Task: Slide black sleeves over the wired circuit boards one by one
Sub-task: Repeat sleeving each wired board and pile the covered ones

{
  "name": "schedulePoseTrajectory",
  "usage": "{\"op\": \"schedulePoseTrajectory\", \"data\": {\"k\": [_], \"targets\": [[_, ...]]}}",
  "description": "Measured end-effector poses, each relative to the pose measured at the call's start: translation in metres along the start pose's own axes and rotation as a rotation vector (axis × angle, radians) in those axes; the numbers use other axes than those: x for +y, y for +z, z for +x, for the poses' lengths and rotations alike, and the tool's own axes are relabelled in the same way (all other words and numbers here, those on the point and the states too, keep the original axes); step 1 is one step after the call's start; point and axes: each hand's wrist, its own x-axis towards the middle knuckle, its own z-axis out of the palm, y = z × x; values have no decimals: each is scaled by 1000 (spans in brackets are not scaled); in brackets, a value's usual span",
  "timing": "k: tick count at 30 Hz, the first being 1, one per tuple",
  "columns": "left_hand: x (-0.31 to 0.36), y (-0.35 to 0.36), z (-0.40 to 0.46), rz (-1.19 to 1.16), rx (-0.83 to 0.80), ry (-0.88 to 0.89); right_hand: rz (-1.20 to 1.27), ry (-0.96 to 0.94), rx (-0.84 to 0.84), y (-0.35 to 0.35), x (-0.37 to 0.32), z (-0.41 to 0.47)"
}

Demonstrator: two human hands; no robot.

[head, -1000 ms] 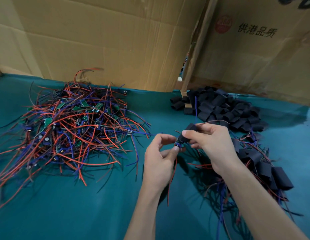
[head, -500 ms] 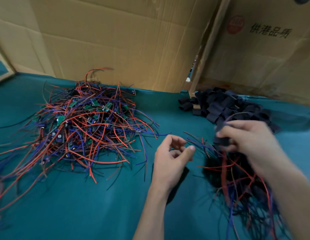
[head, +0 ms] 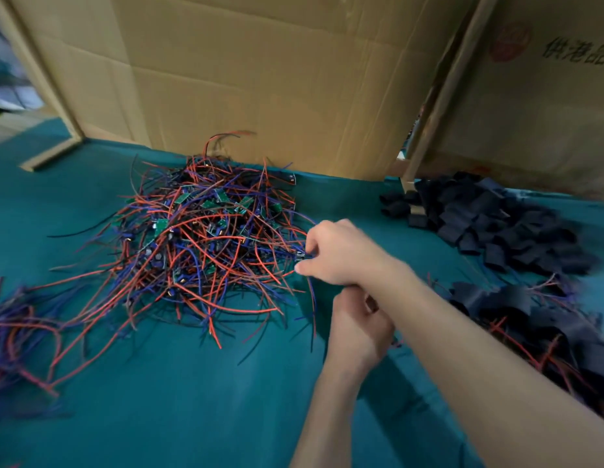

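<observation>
At centre frame, the right hand point(head: 341, 255) reaches across to the right edge of the pile of wired circuit boards point(head: 206, 238) and pinches one small board point(head: 299, 255) at its fingertips, while the left hand point(head: 359, 327) sits loosely curled beneath the forearm, apparently holding nothing. This looks like the pick-up step; next, a sleeve must come from the black sleeves point(head: 489, 217) at upper right. Printed characters on the cardboard box point(head: 547, 96) are cut off, unreadable.

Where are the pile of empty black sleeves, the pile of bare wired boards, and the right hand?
pile of empty black sleeves point(head: 489, 217), head view, middle of heap.
pile of bare wired boards point(head: 206, 241), head view, heap centre.
right hand point(head: 341, 255), head view, back of hand.
</observation>
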Motion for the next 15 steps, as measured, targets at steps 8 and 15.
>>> {"op": "schedulePoseTrajectory", "data": {"k": [8, 15], "targets": [[0, 0, -1, 136, -151, 39, 188, 63, 167, -4, 20, 21], [-3, 3, -2, 349, -170, 86, 745, 107, 283, -47, 66, -2]]}}
